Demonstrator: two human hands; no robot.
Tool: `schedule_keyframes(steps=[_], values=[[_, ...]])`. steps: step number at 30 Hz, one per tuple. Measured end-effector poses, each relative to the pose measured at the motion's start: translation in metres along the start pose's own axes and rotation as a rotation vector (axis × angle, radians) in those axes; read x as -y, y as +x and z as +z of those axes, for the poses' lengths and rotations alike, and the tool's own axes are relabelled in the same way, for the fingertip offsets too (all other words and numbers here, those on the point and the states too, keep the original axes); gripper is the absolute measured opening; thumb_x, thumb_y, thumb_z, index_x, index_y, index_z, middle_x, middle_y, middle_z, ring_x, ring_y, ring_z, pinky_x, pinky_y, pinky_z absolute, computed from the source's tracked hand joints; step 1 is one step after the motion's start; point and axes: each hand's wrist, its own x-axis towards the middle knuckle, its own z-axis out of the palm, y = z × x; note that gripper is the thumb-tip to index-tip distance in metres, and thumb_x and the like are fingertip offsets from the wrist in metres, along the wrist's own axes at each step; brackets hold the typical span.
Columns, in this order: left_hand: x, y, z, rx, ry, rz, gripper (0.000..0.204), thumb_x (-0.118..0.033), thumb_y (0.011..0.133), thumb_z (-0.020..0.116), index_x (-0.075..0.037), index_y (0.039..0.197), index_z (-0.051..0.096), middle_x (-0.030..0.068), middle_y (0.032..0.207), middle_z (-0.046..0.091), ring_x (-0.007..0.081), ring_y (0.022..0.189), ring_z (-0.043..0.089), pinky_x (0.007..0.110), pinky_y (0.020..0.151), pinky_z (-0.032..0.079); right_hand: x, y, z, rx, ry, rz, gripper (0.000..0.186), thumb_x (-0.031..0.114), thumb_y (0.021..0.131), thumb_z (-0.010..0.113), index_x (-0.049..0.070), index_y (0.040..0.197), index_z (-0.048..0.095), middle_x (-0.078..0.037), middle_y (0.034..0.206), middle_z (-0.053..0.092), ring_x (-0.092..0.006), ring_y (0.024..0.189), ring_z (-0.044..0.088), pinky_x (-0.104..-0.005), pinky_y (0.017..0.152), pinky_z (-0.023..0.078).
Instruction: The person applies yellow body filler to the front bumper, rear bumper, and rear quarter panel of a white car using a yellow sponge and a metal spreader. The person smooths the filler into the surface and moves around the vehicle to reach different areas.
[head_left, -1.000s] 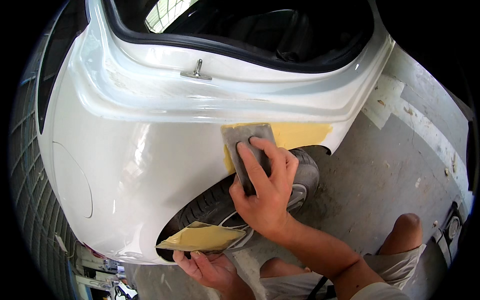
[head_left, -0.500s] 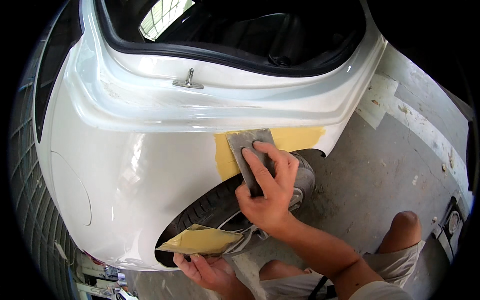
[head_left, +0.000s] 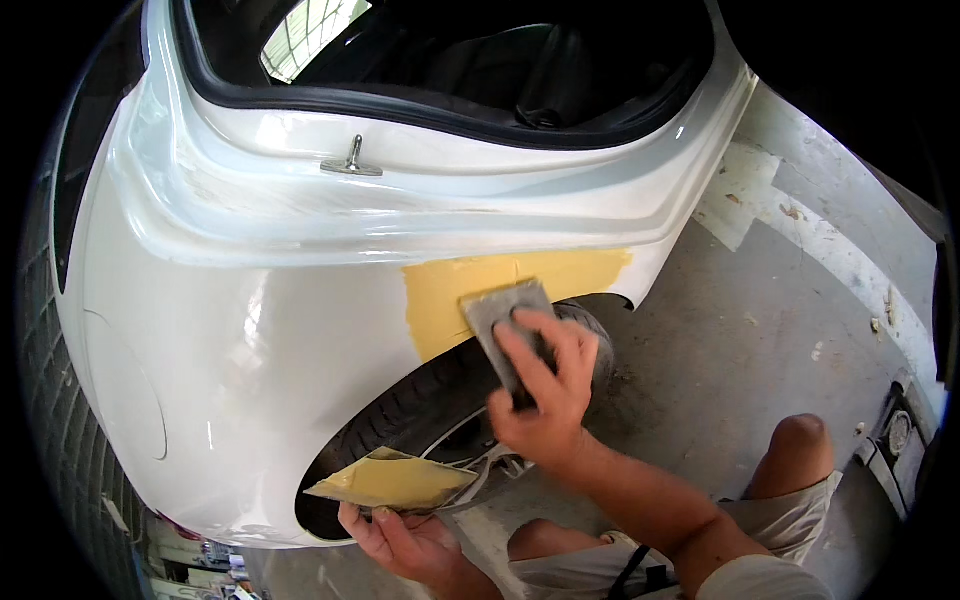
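The right hand (head_left: 545, 385) is closed around a flat grey spreader (head_left: 510, 295), index and middle fingers laid along its face and the thumb near its lower left edge. The left hand (head_left: 400, 543), lower and apart from the right, grips the underside of a thin mixing board (head_left: 322, 487) loaded with yellow filler paste (head_left: 425, 480). The board is tilted, its pointed left corner reaching out in front of the dark wheel arch.

The upper edge of the spreader lies over the lower part of a yellow filler patch (head_left: 435, 295) on a white car's rear quarter panel (head_left: 290, 360); hand and tool are slightly blurred, so I cannot tell how firmly it presses. The patch runs along the panel just above the arch, with a ridge or two of paste near the spreader's top edge.

Below it sit the black tyre (head_left: 400, 415) and a silver spoked wheel (head_left: 493, 470), partly behind the hands and the board. Farther up, a metal striker (head_left: 352, 166) stands out beside the opening edged by a black rubber seal (head_left: 450, 112). A bent knee (head_left: 802, 445) and beige shorts (head_left: 800, 515) show at lower right, over the grey floor (head_left: 700, 360)
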Motion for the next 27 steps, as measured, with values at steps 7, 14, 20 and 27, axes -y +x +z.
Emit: schedule_keyframes(steps=[7,14,20,27], values=[[0.001,-0.006,0.0,0.071,-0.045,-0.07,0.038,-0.011,0.094,0.043,0.0,0.13,0.035,0.0181,0.123,0.05,0.0251,0.107,0.055,0.036,0.091,0.046,-0.009,0.008,0.013,-0.057,-0.003,0.057,0.054,-0.001,0.053,0.058,0.004,0.106,0.064,-0.014,0.115,0.055,-0.0334,0.094,0.047,-0.0412,0.082,0.04],[0.005,-0.01,-0.006,0.133,-0.096,-0.081,0.038,-0.009,0.094,0.041,0.001,0.13,0.035,0.0198,0.124,0.05,0.0259,0.109,0.055,0.038,0.093,0.046,-0.021,-0.014,-0.005,0.001,-0.045,-0.013,0.055,0.0,0.052,0.058,0.004,0.106,0.064,-0.014,0.113,0.056,-0.0338,0.092,0.05,-0.0437,0.083,0.04],[0.004,-0.027,-0.004,0.174,-0.152,-0.155,0.037,-0.007,0.093,0.041,0.002,0.129,0.036,0.0206,0.123,0.051,0.0274,0.109,0.056,0.039,0.094,0.045,-0.043,-0.011,0.005,-0.113,-0.07,0.038,0.054,0.0,0.055,0.057,0.003,0.108,0.062,-0.015,0.113,0.054,-0.0347,0.096,0.048,-0.0434,0.085,0.039],[0.002,-0.03,0.0,0.208,-0.179,-0.411,0.035,-0.006,0.092,0.042,0.002,0.126,0.04,0.0206,0.121,0.053,0.0266,0.107,0.057,0.037,0.092,0.046,-0.054,-0.019,-0.017,-0.089,-0.107,0.033,0.053,0.0,0.053,0.057,0.003,0.106,0.063,-0.015,0.11,0.055,-0.034,0.096,0.049,-0.0428,0.085,0.041]])
